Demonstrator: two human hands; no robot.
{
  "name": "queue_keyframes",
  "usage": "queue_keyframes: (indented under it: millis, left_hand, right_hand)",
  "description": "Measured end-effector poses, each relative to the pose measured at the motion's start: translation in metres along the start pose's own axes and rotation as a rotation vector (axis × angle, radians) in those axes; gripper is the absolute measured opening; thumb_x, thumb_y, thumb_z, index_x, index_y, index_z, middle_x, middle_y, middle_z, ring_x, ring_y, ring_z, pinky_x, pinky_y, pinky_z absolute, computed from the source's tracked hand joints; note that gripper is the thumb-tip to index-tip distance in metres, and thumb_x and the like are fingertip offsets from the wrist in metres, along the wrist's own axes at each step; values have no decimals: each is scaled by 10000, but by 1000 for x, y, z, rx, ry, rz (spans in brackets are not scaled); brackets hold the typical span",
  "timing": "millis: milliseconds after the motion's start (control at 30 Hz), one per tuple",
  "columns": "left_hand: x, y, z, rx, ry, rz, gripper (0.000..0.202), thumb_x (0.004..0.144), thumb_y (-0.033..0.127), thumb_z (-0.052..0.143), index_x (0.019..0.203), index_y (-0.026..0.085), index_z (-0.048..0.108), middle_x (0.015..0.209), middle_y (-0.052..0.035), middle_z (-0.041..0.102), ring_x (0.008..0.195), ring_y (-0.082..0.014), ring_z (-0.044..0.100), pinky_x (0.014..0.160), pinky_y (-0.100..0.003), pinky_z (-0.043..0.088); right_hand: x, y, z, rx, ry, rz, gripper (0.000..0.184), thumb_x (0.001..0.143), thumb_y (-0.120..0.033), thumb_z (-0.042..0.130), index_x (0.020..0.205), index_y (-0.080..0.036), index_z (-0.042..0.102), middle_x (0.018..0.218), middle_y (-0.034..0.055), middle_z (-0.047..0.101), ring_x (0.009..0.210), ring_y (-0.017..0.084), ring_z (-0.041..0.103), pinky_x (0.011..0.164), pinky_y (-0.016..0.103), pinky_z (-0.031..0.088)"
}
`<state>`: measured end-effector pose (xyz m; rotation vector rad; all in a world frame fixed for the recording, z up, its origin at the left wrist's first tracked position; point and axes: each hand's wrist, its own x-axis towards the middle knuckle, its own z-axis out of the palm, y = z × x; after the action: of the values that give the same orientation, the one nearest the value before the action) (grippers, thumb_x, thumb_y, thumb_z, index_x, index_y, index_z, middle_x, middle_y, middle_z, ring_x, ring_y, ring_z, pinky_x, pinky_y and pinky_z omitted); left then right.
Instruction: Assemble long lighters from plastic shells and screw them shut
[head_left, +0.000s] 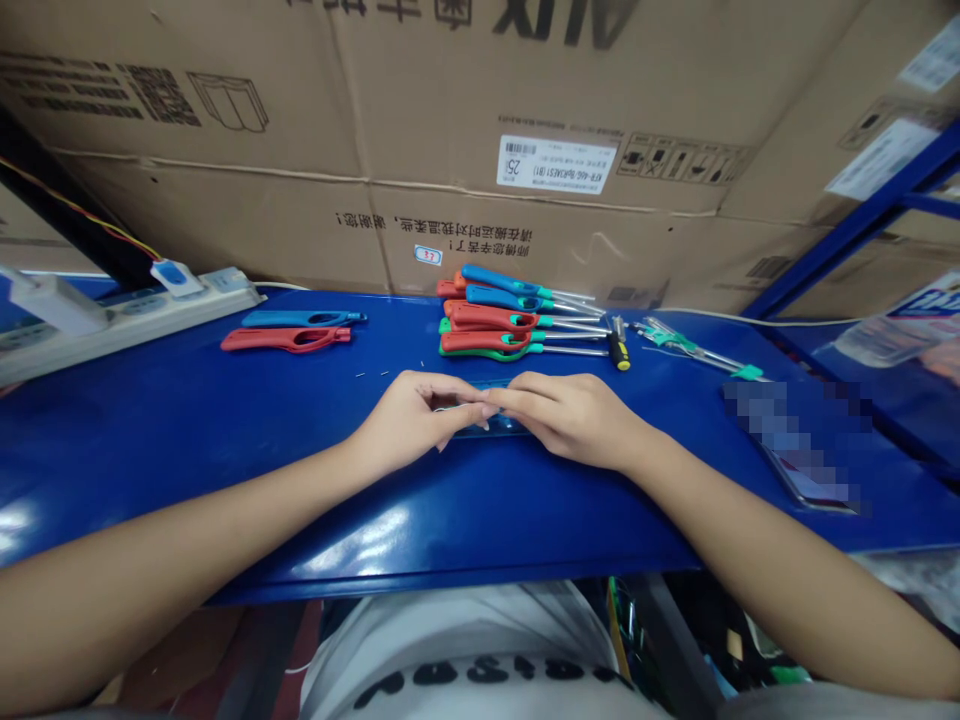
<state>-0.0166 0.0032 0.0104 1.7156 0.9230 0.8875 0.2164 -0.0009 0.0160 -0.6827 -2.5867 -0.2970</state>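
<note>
At the middle of the blue table, my left hand [416, 415] and my right hand [577, 415] meet with their fingertips together. Between and below them lies a long blue plastic piece [499, 427], mostly covered by my fingers. My left thumb and fingers are closed on its left part, where something small and pale shows under the palm. My right fingers are bent over its right part, their tips touching my left fingertips. Just beyond the hands is a pile of stick lighters [491, 318] with red, blue and green handles and metal tubes.
A red lighter handle [277, 340] and a blue one [292, 319] lie at left, near a power strip [217, 295]. Beside the pile is a yellow-black screwdriver [619, 350]. Metal tubes with green parts [697, 350] and a phone [802, 460] lie right. Cardboard boxes [420, 150] stand behind.
</note>
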Motion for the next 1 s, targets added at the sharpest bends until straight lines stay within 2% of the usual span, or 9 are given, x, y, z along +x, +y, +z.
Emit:
queue_keyframes:
  millis: [133,267,367,433,500,633,767,867,1000]
  left_hand:
    - [2,-2,-1,-120,-20,-62,151,807,310,771,854,167,777,701,-23,755,382,-56,482,363,-176,378]
    - [2,-4,0,-122,-20,-105,223,803,315,787,958,158,759,703,-21,739,401,-58,495,376,-177,419]
    - [2,-8,0,-88,-15,-95,405,781,297,802,1145,155,693,895,-60,756,508,-87,591,442,-206,514]
    - [3,-13,0,-62,1,-36,515,759,261,807,1234,156,638,1067,-94,726,630,-107,649,553,-252,589]
    - [3,-17,0,1,39,47,551,755,238,799,1267,161,612,1156,-107,689,717,-114,663,660,-289,619]
    - [0,-17,-2,226,90,216,385,832,260,743,1203,186,667,1180,-101,683,833,-143,677,751,-304,625]
    - [-2,-8,-4,441,46,407,133,925,240,654,998,179,747,1003,-72,743,859,-158,703,762,-267,602]
    - [-2,-4,-6,519,28,481,134,949,227,631,954,186,759,936,-60,768,861,-165,718,801,-279,591]
    - [-2,-5,-7,549,15,485,150,955,257,632,985,192,764,938,-62,777,850,-174,727,812,-293,591]
  right_hand:
    - [1,1,-3,1,-7,9,339,1001,-136,452,1277,-233,624,1074,47,723,748,119,641,600,227,426]
    - [0,4,-4,58,-12,35,300,1009,-160,460,1237,-217,647,1079,57,728,779,134,660,623,237,446]
    - [-2,11,-6,200,-33,101,260,1006,-181,490,1209,-194,652,1106,71,730,892,161,689,716,255,497]
    - [-3,17,-9,315,-70,163,228,998,-196,517,1177,-185,657,1127,77,731,983,176,689,819,277,513]
    - [-4,24,-12,391,-133,226,207,991,-221,540,1149,-188,670,1121,74,737,999,182,685,867,297,506]
    - [-7,34,-21,551,-320,349,204,974,-256,567,1120,-186,691,1000,58,748,819,160,671,744,278,502]
    - [-8,38,-28,739,-528,416,210,958,-271,583,1102,-175,701,877,38,722,687,127,618,621,238,478]
    - [-10,40,-31,814,-566,406,228,962,-313,585,1105,-184,706,887,37,710,675,117,594,607,233,470]
    - [-12,44,-36,839,-570,414,249,952,-343,600,1103,-185,721,929,49,701,668,111,594,597,233,468]
